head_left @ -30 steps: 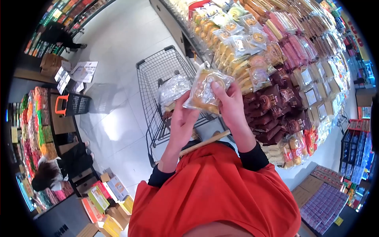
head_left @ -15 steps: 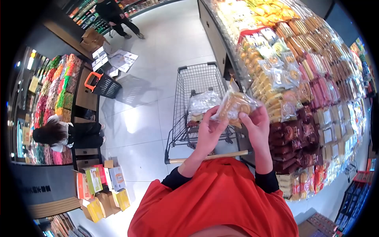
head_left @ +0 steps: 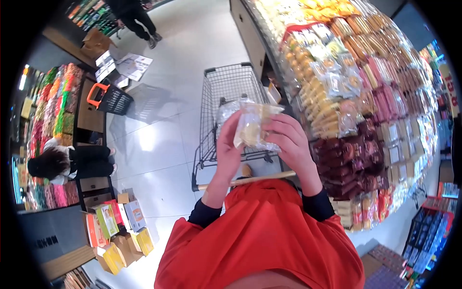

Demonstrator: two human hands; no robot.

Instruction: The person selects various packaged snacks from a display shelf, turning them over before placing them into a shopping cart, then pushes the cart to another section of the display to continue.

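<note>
Between my two hands I hold a clear plastic packet of baked goods (head_left: 251, 127) above the shopping cart. My left hand (head_left: 229, 139) grips its left edge, with the fingers partly behind it. On the other side, my right hand (head_left: 292, 144) has its fingers laid across the packet's right part. Beneath them stands the grey wire cart (head_left: 208, 101), which carries a clear-wrapped bundle (head_left: 226, 113). The cart's light handle bar (head_left: 245, 181) runs across in front of my red garment. To the right, a display of packaged pastries (head_left: 320, 108) rises beside my right hand.
At left, a person (head_left: 53, 161) is by a shelf of colourful wrapped sweets (head_left: 53, 111). A black basket with an orange handle (head_left: 115, 100), flattened cardboard (head_left: 132, 66) and several boxes (head_left: 118, 231) stand on the floor. Another person (head_left: 134, 21) is farther off.
The packet has been turned in my hands, so its round contents no longer face me. My right fingers now lie over it. The view has shifted slightly, and the far person has moved closer.
</note>
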